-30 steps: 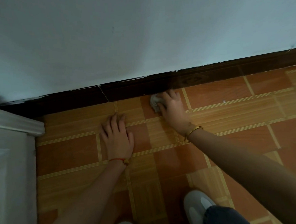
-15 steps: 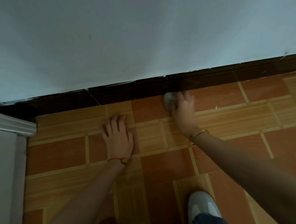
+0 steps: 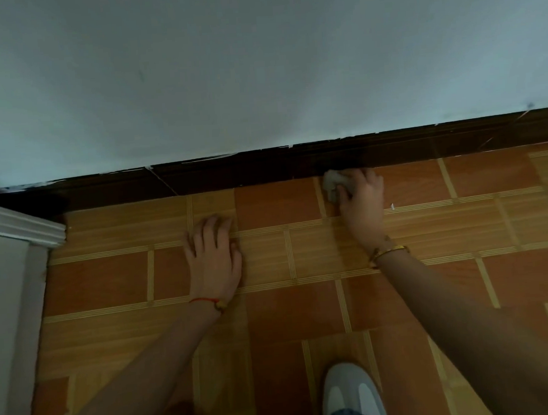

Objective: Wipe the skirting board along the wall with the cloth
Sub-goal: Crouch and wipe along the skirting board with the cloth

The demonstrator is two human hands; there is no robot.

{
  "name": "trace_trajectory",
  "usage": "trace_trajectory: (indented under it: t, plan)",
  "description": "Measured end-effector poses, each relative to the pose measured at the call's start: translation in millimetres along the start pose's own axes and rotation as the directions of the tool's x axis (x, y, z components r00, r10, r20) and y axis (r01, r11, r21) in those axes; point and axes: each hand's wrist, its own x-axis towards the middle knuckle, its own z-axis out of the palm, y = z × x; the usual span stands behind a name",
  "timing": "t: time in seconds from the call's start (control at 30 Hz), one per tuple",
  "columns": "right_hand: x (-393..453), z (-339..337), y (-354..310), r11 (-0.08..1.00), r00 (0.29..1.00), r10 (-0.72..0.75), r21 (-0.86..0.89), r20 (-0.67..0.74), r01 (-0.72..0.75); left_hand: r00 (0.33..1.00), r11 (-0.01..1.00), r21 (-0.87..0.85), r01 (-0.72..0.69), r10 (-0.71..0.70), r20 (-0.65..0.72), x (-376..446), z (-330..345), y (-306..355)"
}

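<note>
Nearest, two pale shoes [image 3: 352, 393] on the tiled floor [image 3: 109, 283]. Beyond, left hand [image 3: 214, 260] flat on the tiles, fingers straight, holding nothing (red cord at wrist). Farther right, right hand [image 3: 361, 201] grasping a bunched grey cloth [image 3: 332, 182] against the foot of the dark skirting board [image 3: 231, 171], below the wall [image 3: 256, 62].

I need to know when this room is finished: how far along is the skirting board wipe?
Done: cannot tell, since no cleaned stretch stands out on the dark skirting board. In hand: the right hand holds the cloth at the board's foot while the left hand rests flat on the floor. Left: cannot tell.
</note>
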Motion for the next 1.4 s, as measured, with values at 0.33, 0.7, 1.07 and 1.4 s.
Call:
trace_trajectory:
  t: [0.33, 0.7, 1.07, 1.4]
  plan:
    - [-11, 12, -26, 0.999, 0.997, -0.031, -0.004, 0.066, 0.032, 0.999, 0.998, -0.058, -0.009, 0.011, 0.034, 10, 1, 38]
    - [-7, 3, -4, 0.997, 0.997, -0.075, 0.011, 0.016, 0.075, 1.000, 0.993, -0.116, 0.010, -0.013, -0.026, 20, 25, 46]
    - [-8, 12, -19, 0.998, 0.998, 0.046, -0.048, -0.041, -0.048, 0.996, 0.995, -0.102, 0.017, -0.026, -0.091, 16, 34, 50]
    - [-22, 24, -46, 0.984, 0.996, -0.069, 0.158, -0.059, 0.078, 0.995, 0.997, -0.081, 0.002, -0.011, -0.103, 15, 33, 50]
